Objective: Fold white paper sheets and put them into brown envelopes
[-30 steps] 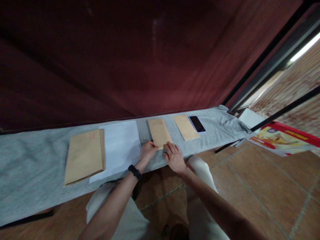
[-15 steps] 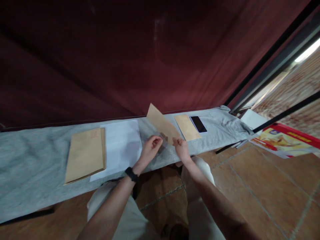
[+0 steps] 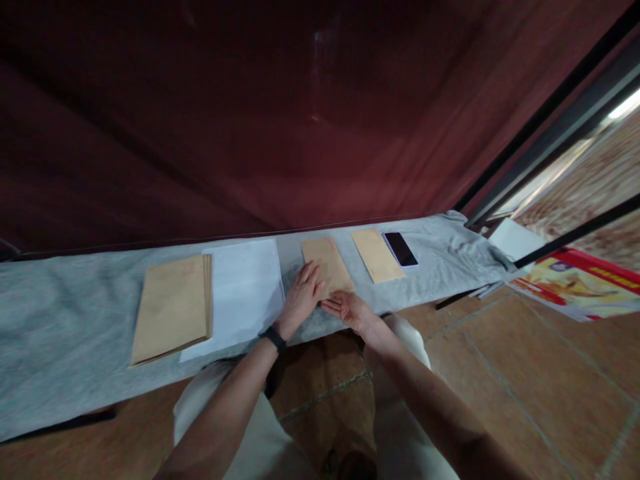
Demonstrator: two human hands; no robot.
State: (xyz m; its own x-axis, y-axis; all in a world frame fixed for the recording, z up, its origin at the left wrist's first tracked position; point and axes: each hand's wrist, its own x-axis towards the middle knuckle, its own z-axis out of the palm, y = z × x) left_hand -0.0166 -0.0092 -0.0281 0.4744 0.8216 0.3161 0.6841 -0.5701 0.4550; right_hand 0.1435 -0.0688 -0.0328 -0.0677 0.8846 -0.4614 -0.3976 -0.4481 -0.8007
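Note:
A brown paper envelope (image 3: 331,265) lies flat on the grey cloth in front of me. My left hand (image 3: 303,293) rests on its left edge with the fingers stretched out. At its near edge is my right hand (image 3: 347,309), palm partly turned up, fingers extended and touching the paper's lower edge. Just to the right lies another brown envelope (image 3: 377,256). On the left, a stack of brown envelopes (image 3: 170,307) partly covers some white paper sheets (image 3: 247,287).
A dark-screened phone (image 3: 401,249) lies right of the second envelope. The narrow table wears a grey cloth (image 3: 65,327). Behind it hangs a dark red curtain (image 3: 250,133). A red and yellow printed box (image 3: 575,283) and black metal bars stand at the right.
The envelope, tilted up in my right hand before, now lies flat on the cloth. My left hand has opened and moved onto it; my right hand has let go of its pinch.

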